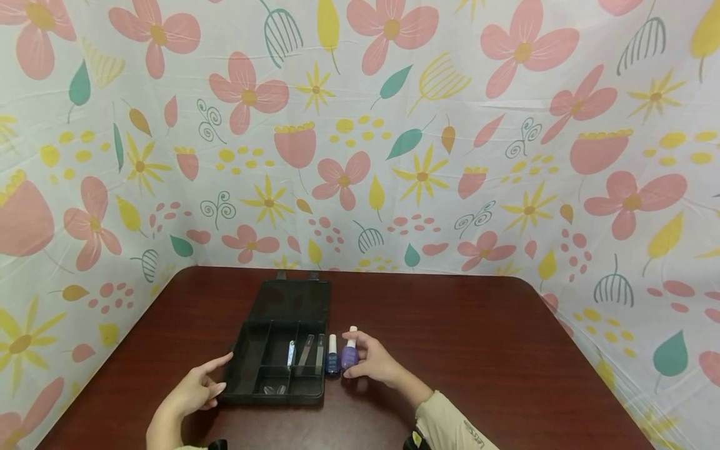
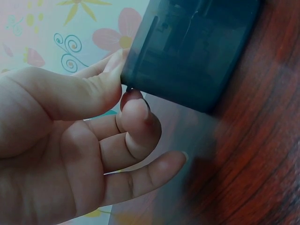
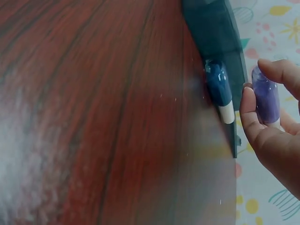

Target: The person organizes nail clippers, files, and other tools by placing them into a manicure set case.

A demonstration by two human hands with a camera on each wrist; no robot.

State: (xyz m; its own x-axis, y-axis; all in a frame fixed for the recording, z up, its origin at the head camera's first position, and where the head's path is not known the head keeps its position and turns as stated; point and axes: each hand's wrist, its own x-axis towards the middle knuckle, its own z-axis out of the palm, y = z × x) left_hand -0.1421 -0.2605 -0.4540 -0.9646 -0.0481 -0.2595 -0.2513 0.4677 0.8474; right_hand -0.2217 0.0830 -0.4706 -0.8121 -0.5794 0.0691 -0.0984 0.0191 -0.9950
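Observation:
My left hand grips the front left corner of a dark see-through organizer box, thumb and fingers at the corner in the left wrist view. The box's lid lies folded back. My right hand holds a purple nail polish bottle upright, white cap on top, between thumb and fingers. Against the box's right side stands a dark blue nail polish bottle, also white-capped. In the box's compartments lie a patterned nail clipper, two slim metal tools and small clear pieces.
The dark red wooden table extends to both sides of the box. A flower-print cloth hangs behind it and along both sides. Two latches stick out from the lid's far edge.

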